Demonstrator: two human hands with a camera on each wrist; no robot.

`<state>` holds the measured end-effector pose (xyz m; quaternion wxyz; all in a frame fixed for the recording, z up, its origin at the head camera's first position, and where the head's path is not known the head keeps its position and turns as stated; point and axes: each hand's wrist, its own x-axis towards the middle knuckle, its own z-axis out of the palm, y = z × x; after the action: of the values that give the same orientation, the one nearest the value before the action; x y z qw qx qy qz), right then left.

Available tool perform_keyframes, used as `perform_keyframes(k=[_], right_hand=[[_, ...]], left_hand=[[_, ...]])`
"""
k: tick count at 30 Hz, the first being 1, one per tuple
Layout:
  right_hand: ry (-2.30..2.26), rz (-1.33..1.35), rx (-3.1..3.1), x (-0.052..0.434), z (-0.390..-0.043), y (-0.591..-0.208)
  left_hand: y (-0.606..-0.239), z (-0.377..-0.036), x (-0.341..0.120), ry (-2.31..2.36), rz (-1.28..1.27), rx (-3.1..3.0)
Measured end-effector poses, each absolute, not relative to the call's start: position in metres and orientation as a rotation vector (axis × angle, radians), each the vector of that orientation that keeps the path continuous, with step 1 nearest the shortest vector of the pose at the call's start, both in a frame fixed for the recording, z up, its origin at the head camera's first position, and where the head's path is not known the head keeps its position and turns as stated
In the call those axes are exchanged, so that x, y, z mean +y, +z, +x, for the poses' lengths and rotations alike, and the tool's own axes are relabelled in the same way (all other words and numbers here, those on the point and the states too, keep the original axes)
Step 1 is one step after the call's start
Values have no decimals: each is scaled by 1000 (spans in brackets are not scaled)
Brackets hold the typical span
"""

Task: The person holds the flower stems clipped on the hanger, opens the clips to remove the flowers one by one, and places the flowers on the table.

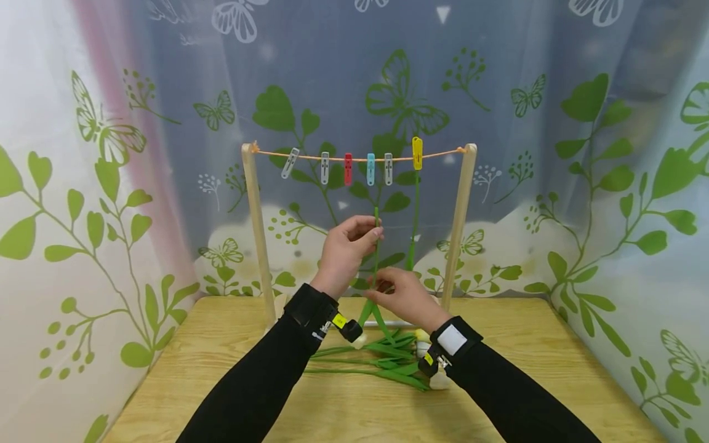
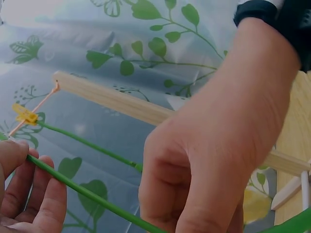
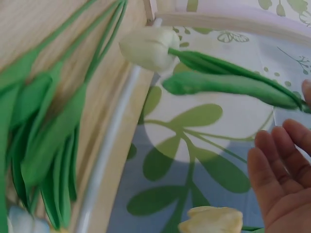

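Note:
A white artificial tulip point(image 3: 148, 47) hangs head down between my hands, its green stem point(image 1: 376, 246) upright. Near the top of that stem, my left hand point(image 1: 350, 247) pinches it between thumb and fingers. Lower down, just above the leaves, my right hand point(image 1: 408, 296) pinches the same stem; its other fingers point(image 3: 286, 162) are spread in the right wrist view. The stem's tip ends below a blue clothespin point(image 1: 370, 169) on the orange line point(image 1: 443, 153). To the right, a yellow clothespin point(image 1: 418, 154) clips another stem point(image 1: 415, 209), which ends in a pale yellow tulip point(image 3: 214, 221).
Two wooden posts point(image 1: 461, 227) carry the line. Also on it are a red clothespin point(image 1: 348, 169) and several grey ones point(image 1: 324, 167). More tulips point(image 1: 388, 363) lie on the wooden table point(image 1: 498, 369) under my forearms. Behind hangs a leaf-patterned curtain point(image 1: 343, 74).

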<state>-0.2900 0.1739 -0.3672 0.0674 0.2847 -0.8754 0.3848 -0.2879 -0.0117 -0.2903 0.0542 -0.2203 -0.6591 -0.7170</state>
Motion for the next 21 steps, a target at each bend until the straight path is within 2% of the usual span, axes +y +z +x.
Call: perform_keyframes(k=[14,21], right_hand=[[1151,881,-2516,164,-288,-394],[1223,746,-2477,172,-284,-401]], left_hand=[[-296,-288,-13,-2152,-688,-1978],[-298,-288,-17,-2169,-669,-1949]])
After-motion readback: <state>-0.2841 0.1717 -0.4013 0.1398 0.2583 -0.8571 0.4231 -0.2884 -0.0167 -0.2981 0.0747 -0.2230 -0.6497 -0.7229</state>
